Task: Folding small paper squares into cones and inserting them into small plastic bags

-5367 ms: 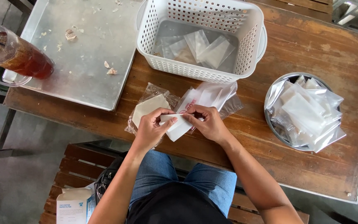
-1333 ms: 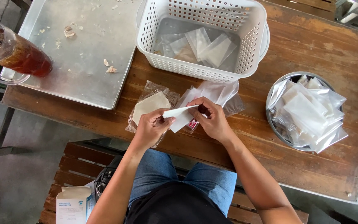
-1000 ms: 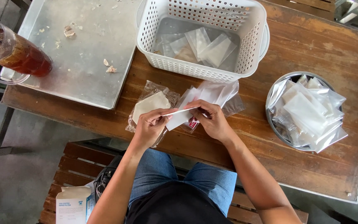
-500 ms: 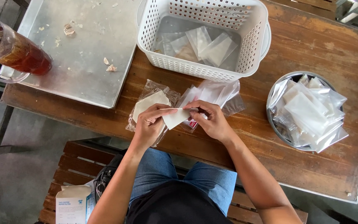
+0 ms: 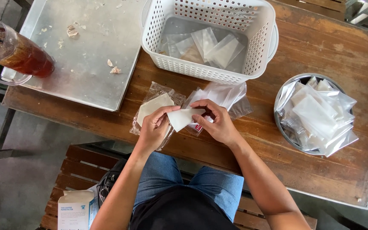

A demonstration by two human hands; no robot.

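- Table (image 5: pixel 320 42) of brown wood carried everything, set within arm's reach of the seated person.
- Steel tray (image 5: pixel 86 64) lay at the far left, bare but for a few crumbs and scraps, probably kept as a work surface.
- White basket (image 5: pixel 260 47) stood beyond the hands with several clear packets flat in its bottom, likely a bin for sorted pieces.
- Round metal bowl (image 5: pixel 283 127) at the right was heaped with clear-wrapped white pouches.
- Tall glass of dark drink (image 5: pixel 20 53) sat at the far left corner, well apart from the papers.
- Pile of clear plastic bags (image 5: pixel 231 96) lay just behind the hands, close for easy picking.
- Left hand (image 5: pixel 153 130) was closed in a pinch on the white paper sachet (image 5: pixel 183 117), resting over another bagged sachet.
- Right hand (image 5: pixel 220 123) curled round the sachet's other end, fingers pinching it, so the 2 hands held it taut above the table's near edge.
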